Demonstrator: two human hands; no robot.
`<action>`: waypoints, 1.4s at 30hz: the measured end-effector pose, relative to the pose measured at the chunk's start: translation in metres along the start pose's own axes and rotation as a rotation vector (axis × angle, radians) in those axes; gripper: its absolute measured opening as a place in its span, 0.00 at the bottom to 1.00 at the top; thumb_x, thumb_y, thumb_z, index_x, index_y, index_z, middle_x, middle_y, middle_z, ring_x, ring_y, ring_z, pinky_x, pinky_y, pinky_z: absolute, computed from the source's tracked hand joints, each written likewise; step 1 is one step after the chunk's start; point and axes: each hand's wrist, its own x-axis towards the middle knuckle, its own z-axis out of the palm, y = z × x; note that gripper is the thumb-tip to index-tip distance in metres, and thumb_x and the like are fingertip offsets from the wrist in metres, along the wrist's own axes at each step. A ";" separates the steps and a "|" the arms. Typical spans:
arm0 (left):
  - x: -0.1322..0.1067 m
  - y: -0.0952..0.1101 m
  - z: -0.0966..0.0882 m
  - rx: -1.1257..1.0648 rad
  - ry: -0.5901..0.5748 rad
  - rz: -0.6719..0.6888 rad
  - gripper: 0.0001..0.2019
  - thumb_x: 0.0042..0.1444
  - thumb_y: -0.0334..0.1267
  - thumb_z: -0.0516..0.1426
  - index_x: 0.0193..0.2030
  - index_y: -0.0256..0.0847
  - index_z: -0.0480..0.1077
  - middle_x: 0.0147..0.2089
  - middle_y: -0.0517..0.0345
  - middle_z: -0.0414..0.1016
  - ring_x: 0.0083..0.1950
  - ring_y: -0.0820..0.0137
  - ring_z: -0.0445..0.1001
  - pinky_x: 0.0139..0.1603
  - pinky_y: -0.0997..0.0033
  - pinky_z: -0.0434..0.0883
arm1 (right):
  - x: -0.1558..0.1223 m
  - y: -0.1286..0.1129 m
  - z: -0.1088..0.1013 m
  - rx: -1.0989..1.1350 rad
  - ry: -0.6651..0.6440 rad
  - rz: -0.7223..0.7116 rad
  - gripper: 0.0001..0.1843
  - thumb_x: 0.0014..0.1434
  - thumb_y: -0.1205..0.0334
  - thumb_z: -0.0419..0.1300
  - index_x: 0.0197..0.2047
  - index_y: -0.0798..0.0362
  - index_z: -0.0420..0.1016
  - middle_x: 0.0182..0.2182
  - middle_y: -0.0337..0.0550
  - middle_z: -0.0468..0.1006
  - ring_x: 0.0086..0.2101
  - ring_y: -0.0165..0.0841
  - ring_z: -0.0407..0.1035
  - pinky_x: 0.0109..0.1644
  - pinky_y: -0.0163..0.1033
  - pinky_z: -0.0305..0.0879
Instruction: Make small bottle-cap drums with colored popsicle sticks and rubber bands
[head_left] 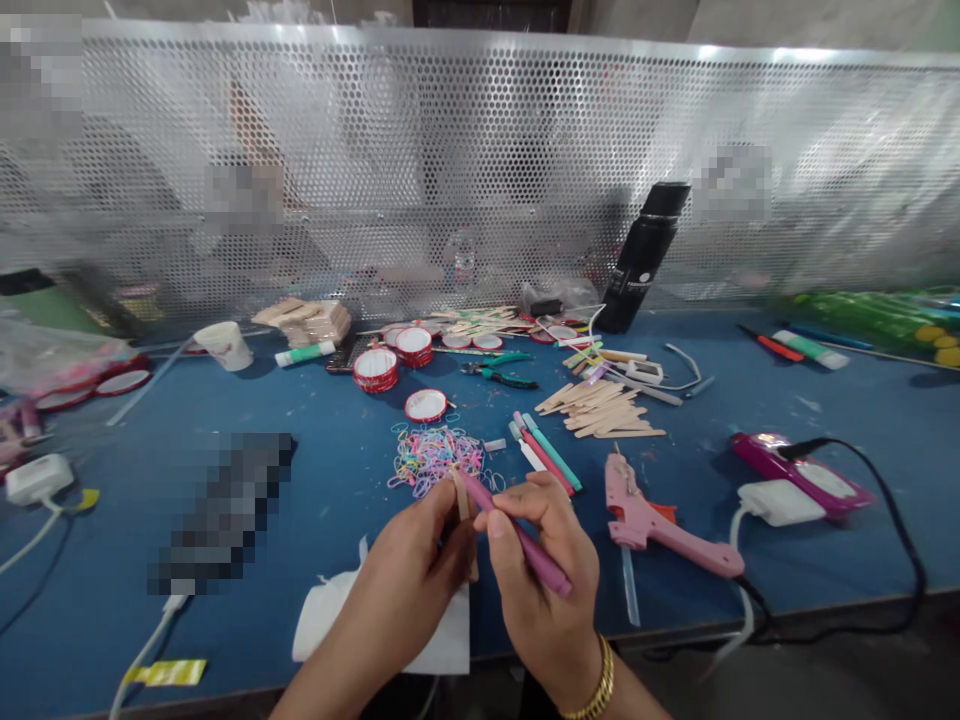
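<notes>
My left hand (420, 565) pinches a wooden craft stick (461, 492) upright between thumb and fingers. In my right hand (544, 570) is a purple marker (536, 555), slanted so its upper-left end meets the top part of the stick. Whether the tip touches the wood I cannot tell. Just beyond both hands lies a heap of small pastel rubber bands (435, 455). Several markers (546, 450) in white, red and teal rest right of the heap. White paper (442, 635) lies under my left wrist.
To the right lie a pink glue gun (637, 510) and a magenta power strip (795, 475) with cables. Farther back are loose craft sticks (607, 408), green-handled pliers (502, 374), red tape rolls (375, 370), a paper cup (225, 346) and a black bottle (645, 260) before a perforated metal screen (480, 150).
</notes>
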 end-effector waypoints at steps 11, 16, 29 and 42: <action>0.001 -0.002 0.000 0.014 0.004 -0.003 0.10 0.71 0.39 0.52 0.36 0.43 0.62 0.30 0.65 0.69 0.30 0.73 0.63 0.31 0.72 0.59 | 0.001 0.000 0.001 -0.011 0.010 0.005 0.04 0.67 0.69 0.58 0.43 0.50 0.72 0.33 0.36 0.79 0.35 0.32 0.76 0.55 0.49 0.67; 0.003 -0.002 0.001 0.007 0.009 0.003 0.10 0.72 0.39 0.51 0.36 0.43 0.62 0.30 0.66 0.68 0.30 0.73 0.63 0.31 0.72 0.59 | 0.001 0.000 0.001 -0.016 0.018 -0.004 0.05 0.66 0.69 0.59 0.44 0.50 0.72 0.33 0.37 0.80 0.35 0.33 0.76 0.53 0.48 0.69; 0.001 -0.002 0.000 0.016 0.004 -0.003 0.11 0.72 0.39 0.52 0.35 0.43 0.61 0.29 0.66 0.67 0.30 0.73 0.63 0.31 0.71 0.59 | 0.002 -0.001 0.000 -0.016 0.026 0.002 0.05 0.66 0.69 0.58 0.43 0.49 0.72 0.33 0.37 0.79 0.34 0.33 0.76 0.49 0.47 0.71; 0.001 -0.001 0.000 0.001 0.005 -0.007 0.09 0.71 0.39 0.51 0.37 0.43 0.63 0.32 0.64 0.69 0.31 0.72 0.64 0.33 0.71 0.61 | 0.003 -0.002 0.000 -0.023 0.033 -0.004 0.04 0.67 0.68 0.58 0.42 0.49 0.72 0.32 0.37 0.79 0.33 0.33 0.75 0.50 0.47 0.70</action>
